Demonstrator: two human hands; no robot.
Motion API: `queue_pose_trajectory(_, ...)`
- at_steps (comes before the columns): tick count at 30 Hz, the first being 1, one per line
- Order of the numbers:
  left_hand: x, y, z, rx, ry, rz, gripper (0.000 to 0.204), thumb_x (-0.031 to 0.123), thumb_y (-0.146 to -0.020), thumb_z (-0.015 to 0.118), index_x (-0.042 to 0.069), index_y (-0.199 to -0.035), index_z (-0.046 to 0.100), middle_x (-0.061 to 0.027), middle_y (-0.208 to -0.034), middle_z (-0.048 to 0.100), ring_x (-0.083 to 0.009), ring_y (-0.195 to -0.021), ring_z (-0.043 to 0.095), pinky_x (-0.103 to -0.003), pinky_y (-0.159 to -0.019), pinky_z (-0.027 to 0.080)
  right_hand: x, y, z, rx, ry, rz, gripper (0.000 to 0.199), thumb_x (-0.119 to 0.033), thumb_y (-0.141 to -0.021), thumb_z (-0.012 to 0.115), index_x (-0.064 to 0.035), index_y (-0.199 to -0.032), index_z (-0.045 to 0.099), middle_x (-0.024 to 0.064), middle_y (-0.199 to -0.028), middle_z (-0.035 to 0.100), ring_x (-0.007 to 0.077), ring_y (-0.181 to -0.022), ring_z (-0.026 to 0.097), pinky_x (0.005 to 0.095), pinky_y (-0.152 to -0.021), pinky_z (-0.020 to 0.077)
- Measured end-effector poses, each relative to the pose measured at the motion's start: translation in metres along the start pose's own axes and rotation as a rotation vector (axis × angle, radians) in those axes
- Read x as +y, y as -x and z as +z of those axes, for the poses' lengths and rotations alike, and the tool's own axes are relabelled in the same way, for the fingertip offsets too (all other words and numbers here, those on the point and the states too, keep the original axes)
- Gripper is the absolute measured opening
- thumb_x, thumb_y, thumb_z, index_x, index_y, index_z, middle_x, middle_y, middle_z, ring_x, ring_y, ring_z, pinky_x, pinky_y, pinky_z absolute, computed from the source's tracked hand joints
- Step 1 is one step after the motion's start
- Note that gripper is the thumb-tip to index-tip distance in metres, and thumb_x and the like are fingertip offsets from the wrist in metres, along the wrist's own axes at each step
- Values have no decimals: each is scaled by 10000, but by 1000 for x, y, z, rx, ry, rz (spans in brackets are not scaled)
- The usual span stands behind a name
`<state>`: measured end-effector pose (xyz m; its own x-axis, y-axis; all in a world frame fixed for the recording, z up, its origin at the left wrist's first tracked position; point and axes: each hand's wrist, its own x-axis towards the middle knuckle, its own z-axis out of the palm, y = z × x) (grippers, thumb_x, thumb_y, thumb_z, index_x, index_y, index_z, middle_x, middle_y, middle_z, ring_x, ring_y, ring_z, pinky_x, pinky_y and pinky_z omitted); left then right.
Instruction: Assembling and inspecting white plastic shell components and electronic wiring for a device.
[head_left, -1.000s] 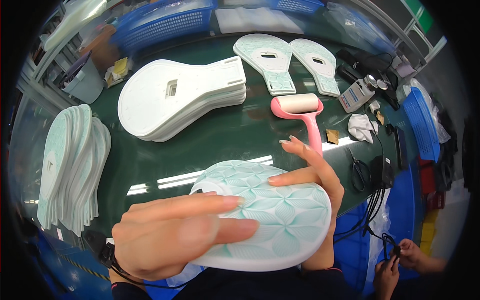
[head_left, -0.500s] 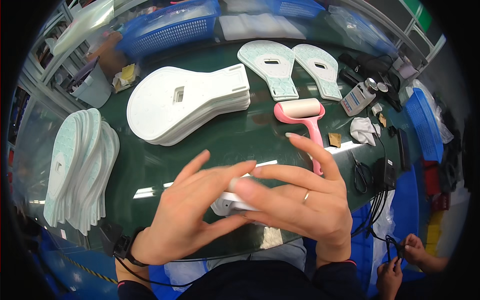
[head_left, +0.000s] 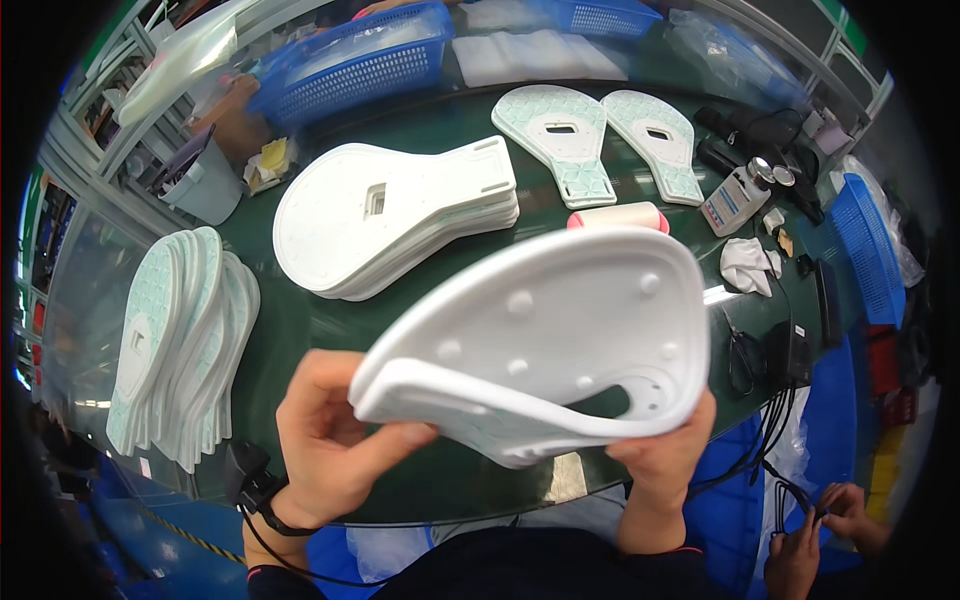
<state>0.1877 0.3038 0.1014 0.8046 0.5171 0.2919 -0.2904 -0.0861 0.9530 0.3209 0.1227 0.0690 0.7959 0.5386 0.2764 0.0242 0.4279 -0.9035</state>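
A white paddle-shaped pad (head_left: 570, 315), bent into a curl, is held up in front of me between both hands. Small raised round bumps dot its inner face, and some pale green shows on the near outer side. My left hand (head_left: 335, 440) grips the left edge, thumb pressed against the lower side. At the lower right corner my right hand (head_left: 665, 450) is closed round the pad, most of its fingers hidden behind it. Just beyond the pad lies a lint roller (head_left: 620, 214); only its white roll and pink ends show.
Stacked white pads (head_left: 340, 210) lie behind my left hand, and green-patterned pads (head_left: 175, 340) fan out at far left. Two patterned pads (head_left: 555, 130) rest at the back. A bottle (head_left: 735, 200), white cloth (head_left: 748, 266) and scissors (head_left: 741, 360) lie right. Another person's hands (head_left: 815, 535) hold cables.
Both hands have spread apart and now hold a bent white pad up by its ends. It covers the lint roller's handle. The whole view has shifted slightly.
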Motion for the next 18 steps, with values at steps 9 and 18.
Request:
queue_pose_trajectory(9,-4,5,3,-170,-134,81,327,-33,-670,714,-38,-941,531,-153,-864,624,-319,-935,600,-571,-964,296,-12,24,-14,123,285,-45,902,-404,-571,753,82,-1216,351,215,-1185,457,274,-1067,500,384,-909,400)
queue_pose_trajectory(18,-6,7,0,-238,-199,88,297,33,-702,713,-32,-918,520,-179,-890,630,-331,-921,604,-570,-952,312,-9,-5,-4,-28,-4,-304,779,-109,-375,864,97,-1058,552,312,-1163,470,337,-1087,501,411,-922,383)
